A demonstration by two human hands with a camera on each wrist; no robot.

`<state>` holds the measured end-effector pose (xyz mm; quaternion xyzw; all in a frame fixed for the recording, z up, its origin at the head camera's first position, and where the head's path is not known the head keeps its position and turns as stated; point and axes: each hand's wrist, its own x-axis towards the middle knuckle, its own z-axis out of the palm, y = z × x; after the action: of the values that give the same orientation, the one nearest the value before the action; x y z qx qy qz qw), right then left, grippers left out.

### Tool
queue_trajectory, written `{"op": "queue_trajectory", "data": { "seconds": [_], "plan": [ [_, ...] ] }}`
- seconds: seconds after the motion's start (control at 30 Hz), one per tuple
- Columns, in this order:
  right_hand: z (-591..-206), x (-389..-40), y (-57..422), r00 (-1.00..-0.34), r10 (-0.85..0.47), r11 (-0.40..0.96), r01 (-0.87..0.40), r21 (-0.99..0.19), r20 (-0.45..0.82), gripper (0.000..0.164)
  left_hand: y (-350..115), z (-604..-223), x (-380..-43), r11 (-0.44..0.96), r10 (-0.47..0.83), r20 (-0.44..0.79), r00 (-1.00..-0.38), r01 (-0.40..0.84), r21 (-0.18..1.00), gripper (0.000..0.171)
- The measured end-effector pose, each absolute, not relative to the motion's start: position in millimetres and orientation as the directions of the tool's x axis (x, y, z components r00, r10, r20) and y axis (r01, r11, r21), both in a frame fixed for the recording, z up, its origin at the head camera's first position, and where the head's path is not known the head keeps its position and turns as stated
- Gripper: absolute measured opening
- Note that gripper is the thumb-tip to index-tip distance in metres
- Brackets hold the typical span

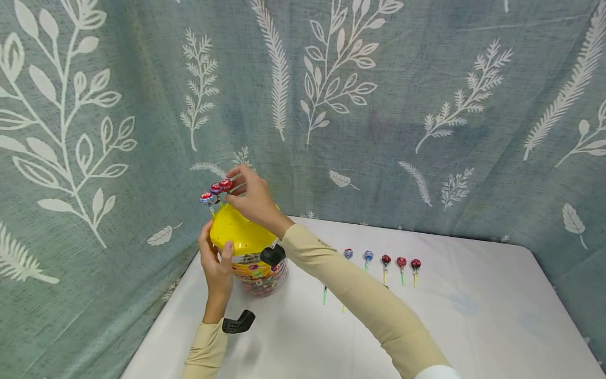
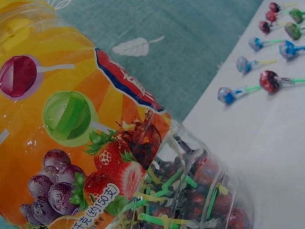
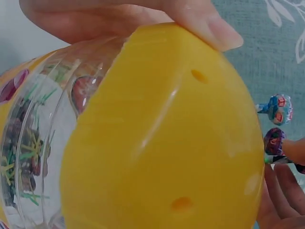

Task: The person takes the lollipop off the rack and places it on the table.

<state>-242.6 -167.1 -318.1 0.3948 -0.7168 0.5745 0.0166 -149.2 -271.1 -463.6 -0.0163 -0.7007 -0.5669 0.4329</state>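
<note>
A clear plastic jar (image 1: 262, 284) packed with wrapped lollipops stands tilted on the table under a domed yellow lid (image 1: 239, 231). My left hand (image 1: 216, 271) grips the jar at the lid, its thumb lying along the near side. Above the lid's top, my right hand (image 1: 255, 197) pinches a red-wrapped lollipop (image 1: 225, 184). Beside it, a purple-and-red lollipop (image 3: 275, 139) and a blue-and-red lollipop (image 1: 206, 198) stick up from the lid by their sticks. In the right wrist view, the fingers partly hide the held lollipop. Fruit pictures cover the jar's orange label (image 2: 71, 129).
Several lollipops lie in rows on the white table (image 1: 478, 326), among them a blue lollipop (image 1: 368, 256) and a dark red lollipop (image 1: 415, 263). The right sleeve (image 1: 360, 289) passes over part of them. A leaf-patterned green curtain (image 1: 379, 131) hangs behind and to the left.
</note>
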Motion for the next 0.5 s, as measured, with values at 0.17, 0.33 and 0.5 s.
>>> {"op": "queue_trajectory", "data": {
  "seconds": [0.17,0.33,0.5],
  "plan": [
    [-319.9,-244.2,-170.4,-0.671,-0.534,0.015,-0.615,-0.788,0.514,0.031,-271.3,-466.1,-150.3,0.362,-0.465,0.639,-0.613,0.526,0.769,0.062],
    [-319.7,-245.9,-171.6,-0.666,-0.484,-0.033,-0.635,-0.772,0.568,0.025,-270.6,-466.6,-150.1,0.365,-0.465,0.63,-0.622,0.514,0.776,0.062],
    [-311.2,-243.0,-166.6,-0.657,-0.412,-0.094,-0.658,-0.747,0.631,0.026,-272.4,-465.3,-148.8,0.37,-0.468,0.627,-0.623,0.506,0.779,0.062]
  ]
}}
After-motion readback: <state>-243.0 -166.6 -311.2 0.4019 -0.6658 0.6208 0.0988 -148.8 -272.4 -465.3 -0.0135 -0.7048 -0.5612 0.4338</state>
